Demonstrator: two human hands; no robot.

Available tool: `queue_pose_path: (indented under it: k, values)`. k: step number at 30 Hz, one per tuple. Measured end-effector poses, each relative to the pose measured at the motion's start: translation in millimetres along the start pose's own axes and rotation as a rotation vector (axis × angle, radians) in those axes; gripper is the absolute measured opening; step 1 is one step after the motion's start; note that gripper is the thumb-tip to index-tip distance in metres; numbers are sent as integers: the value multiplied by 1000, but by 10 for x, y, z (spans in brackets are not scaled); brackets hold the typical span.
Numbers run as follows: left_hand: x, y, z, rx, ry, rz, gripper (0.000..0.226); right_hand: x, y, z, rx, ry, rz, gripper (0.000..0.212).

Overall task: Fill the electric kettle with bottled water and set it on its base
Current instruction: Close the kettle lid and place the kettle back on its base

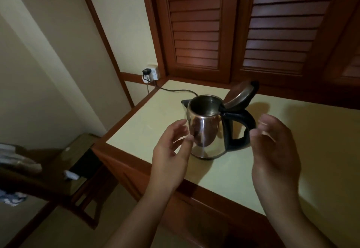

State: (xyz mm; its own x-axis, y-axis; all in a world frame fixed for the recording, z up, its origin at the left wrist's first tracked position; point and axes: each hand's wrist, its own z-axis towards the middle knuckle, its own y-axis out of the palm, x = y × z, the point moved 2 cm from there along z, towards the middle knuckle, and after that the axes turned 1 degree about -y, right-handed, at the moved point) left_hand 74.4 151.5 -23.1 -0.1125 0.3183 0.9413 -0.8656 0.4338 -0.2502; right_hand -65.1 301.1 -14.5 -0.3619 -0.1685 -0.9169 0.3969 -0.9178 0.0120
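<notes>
The electric kettle (204, 131) stood upright on the bench (323, 150), lid (240, 95) open, at twelve o'clock between the hands. Its handle (242, 129) faced three o'clock, nearest the right hand (276, 150). That and the left hand (171, 150) were loosely spread, holding nothing.

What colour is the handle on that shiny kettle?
Black. The handle curves off the silver kettle, seen best in the head view.

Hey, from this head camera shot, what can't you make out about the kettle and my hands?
Head view: water inside the kettle; its interior is dark and mirror-like.
Head view: what the kettle stands on, hidden by its own body; the cord vanishes behind it.
Head view: whether the left hand touches the kettle; motion blur smears that edge.
</notes>
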Motion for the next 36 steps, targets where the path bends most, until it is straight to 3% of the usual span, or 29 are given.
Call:
queue_pose_path:
  k: [5, 14, 19, 25, 31, 36]
  values:
    - [-127, -139, 412, -6, 19, -15, 38, 88, 155, 187, 70, -22, 31, 51]
    - [-334, -245, 1181, -294, 162, -111, 48, -54, 561, 311, 327, -168, -118, 61]
    - [-435, -222, 1577, -508, 285, -87, 80, -170, 785, 319, 396, -30, -275, 62]
    - [-431, -129, 1744, -742, 307, 46, 105, -271, 884, 375, 421, -16, -395, 36]
    - [-546, -178, 1703, -775, 289, 69, 108, -411, 1126, 454, 314, -111, -564, 26]
    - [-609, -302, 1669, -779, 282, 44, 105, -282, 1267, 519, 17, -230, -978, 48]
